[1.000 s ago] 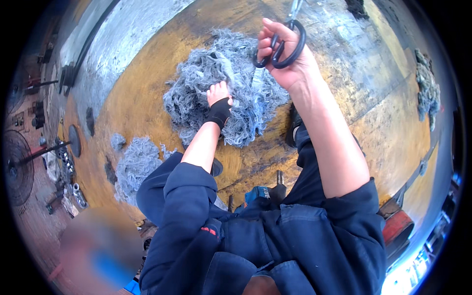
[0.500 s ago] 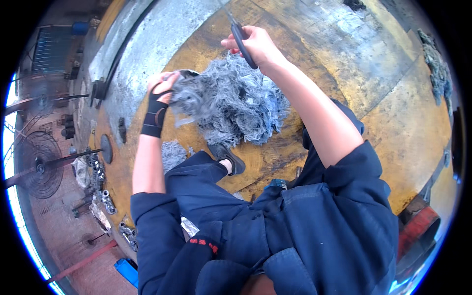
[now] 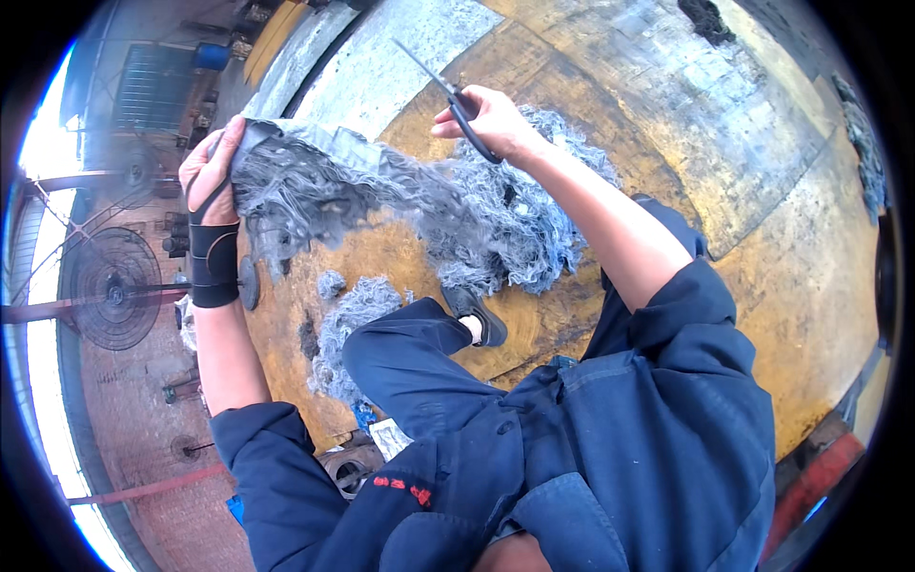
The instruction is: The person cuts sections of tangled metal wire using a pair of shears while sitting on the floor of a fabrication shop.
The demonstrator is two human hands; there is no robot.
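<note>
My left hand [image 3: 212, 176], with a black wrist brace [image 3: 214, 265], grips one end of a shaggy grey fabric [image 3: 310, 176], raised at the left. Loose fibres hang from it, and its other end trails into a heap of tangled grey-blue fibre [image 3: 538, 234] on the floor. Above that heap, my right hand [image 3: 496, 124] is closed around black-handled scissors [image 3: 464, 126]. Their blades point up and left, apart from the fabric. The blades look nearly together. A smaller clump of fibre [image 3: 357, 319] lies beside my knee.
The stained yellowish floor [image 3: 762, 276] carries a dark clump [image 3: 706, 19] at the far side and a grey bundle [image 3: 861, 143] at the right. Wire-caged fans [image 3: 116, 286] stand along the left. My shoe [image 3: 481, 319] is by the heap's near edge. A red object [image 3: 815, 486] sits at the lower right.
My left hand has swung left with the fabric, stretching it out from the heap. The scissors are still in my right hand, tilted more to the left. The whole view has shifted.
</note>
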